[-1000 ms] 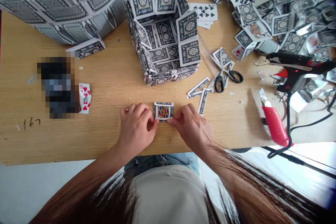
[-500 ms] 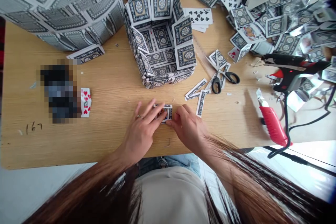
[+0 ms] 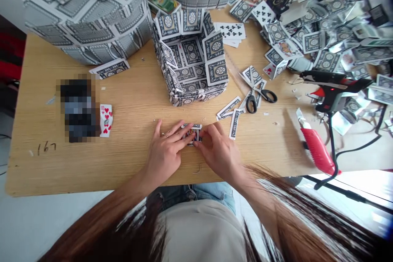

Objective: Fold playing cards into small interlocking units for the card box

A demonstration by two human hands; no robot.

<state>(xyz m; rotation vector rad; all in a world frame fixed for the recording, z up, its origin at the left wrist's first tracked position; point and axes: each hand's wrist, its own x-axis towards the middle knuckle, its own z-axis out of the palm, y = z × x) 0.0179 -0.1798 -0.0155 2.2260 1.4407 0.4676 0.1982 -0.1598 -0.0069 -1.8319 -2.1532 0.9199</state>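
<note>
Near the front edge of the wooden table (image 3: 129,168), a small folded playing card (image 3: 198,134) is kept flat between two hands. Its left part is covered by the left hand (image 3: 166,151), whose fingers are spread wide over it. At its right edge, the thumb and fingers of the right hand (image 3: 221,151) are drawn narrow; whether that edge is pinched or merely pressed cannot be told, since the contact is partly hidden. To the right of the right hand, cut card strips (image 3: 234,123) are strewn, and beyond them open scissors (image 3: 255,89) are laid across more card pieces. Behind the hands, an open box (image 3: 216,73) built of patterned cards is set on the tabletop. Farther right, a red-handled cutter (image 3: 317,149), a black glue gun (image 3: 331,95) and a heap of loose cards (image 3: 311,41) can be seen.
</note>
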